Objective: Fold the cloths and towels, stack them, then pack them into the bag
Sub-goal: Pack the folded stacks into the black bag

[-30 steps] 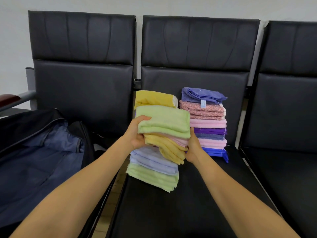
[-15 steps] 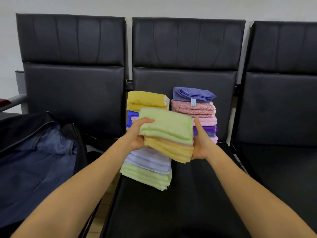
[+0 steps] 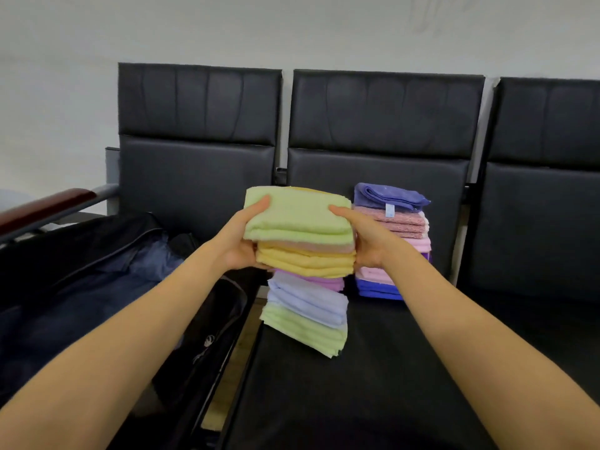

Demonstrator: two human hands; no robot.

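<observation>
I hold a small bundle of folded towels (image 3: 300, 233), green on top with pink and yellow beneath, lifted above the seat. My left hand (image 3: 245, 237) grips its left side, thumb on top. My right hand (image 3: 362, 237) grips its right side the same way. Below the bundle, a stack of folded cloths (image 3: 306, 315) in purple, light blue and green rests on the middle seat's left edge. A second stack (image 3: 394, 241), blue on top, then pink and purple, stands against the backrest. The open dark bag (image 3: 84, 287) with a blue lining lies on the left seat.
Three black padded seats (image 3: 373, 378) stand in a row against a pale wall. A metal armrest with a red-brown pad (image 3: 48, 207) runs at the far left. A narrow gap showing floor separates the left and middle seats.
Both hands have lifted the green-topped bundle higher off the left stack. The camera view has shifted left and tilted, bringing more of the bag into view.
</observation>
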